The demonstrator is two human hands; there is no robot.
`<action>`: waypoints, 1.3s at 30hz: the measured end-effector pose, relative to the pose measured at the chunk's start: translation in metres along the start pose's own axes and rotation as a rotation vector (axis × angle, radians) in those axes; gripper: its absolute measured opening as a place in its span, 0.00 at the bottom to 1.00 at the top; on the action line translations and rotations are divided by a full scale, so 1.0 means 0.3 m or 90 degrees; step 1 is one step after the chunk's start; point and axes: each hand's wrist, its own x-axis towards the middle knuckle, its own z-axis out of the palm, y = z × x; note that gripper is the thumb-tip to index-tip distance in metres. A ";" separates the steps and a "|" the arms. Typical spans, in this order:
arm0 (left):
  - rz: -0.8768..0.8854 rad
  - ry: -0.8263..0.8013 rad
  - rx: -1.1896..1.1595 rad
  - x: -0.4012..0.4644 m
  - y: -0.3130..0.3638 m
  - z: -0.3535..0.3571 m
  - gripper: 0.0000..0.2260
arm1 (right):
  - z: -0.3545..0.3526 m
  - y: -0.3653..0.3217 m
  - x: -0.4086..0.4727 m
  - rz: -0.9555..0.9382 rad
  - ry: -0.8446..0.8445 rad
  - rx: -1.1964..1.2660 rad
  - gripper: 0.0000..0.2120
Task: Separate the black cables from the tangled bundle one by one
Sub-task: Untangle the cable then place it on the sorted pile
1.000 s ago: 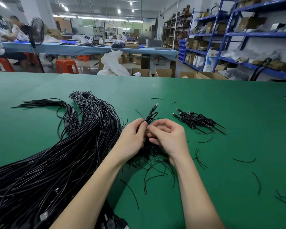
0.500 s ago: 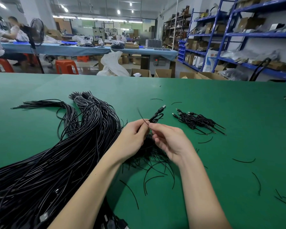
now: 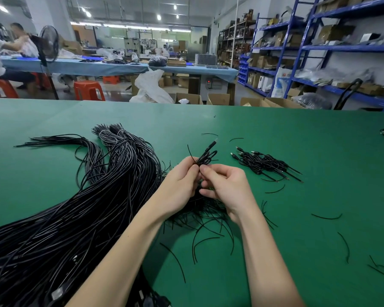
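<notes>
Left hand (image 3: 179, 185) and right hand (image 3: 226, 185) meet above green counter (image 3: 319, 151), fingertips pinching one small coiled cable (image 3: 205, 156), plug end up. Big tangled bundle (image 3: 75, 207) lies to the left, sorted pile (image 3: 264, 163) to the right. Best: hold coil firm, ease it free slowly, avoid dragging loose strands. No legible writing or brand

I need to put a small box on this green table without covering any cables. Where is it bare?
Bare cloth runs along the far edge of the green table, beyond the big cable bundle and the small coiled pile. The far right middle is also bare. The left side, and under both hands, is crowded; loose ties dot the near right.
</notes>
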 end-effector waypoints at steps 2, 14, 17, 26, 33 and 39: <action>0.001 0.018 0.025 0.002 -0.010 0.001 0.06 | 0.004 0.006 0.003 -0.009 0.006 -0.018 0.05; -0.033 0.057 -0.060 -0.009 0.028 0.008 0.13 | -0.007 0.018 0.005 -0.005 -0.045 -0.007 0.05; -0.068 0.033 -0.155 -0.009 0.045 -0.002 0.15 | -0.025 0.012 -0.007 0.006 -0.132 0.044 0.05; -0.131 0.006 -0.387 -0.009 0.055 -0.007 0.15 | -0.036 0.002 -0.012 0.053 -0.178 0.129 0.07; -0.110 -0.074 -0.331 -0.019 0.045 -0.020 0.13 | -0.054 0.006 -0.008 0.158 -0.179 0.310 0.06; -0.089 -0.265 -0.327 -0.047 0.058 -0.081 0.07 | -0.104 0.017 -0.025 0.131 -0.240 0.194 0.11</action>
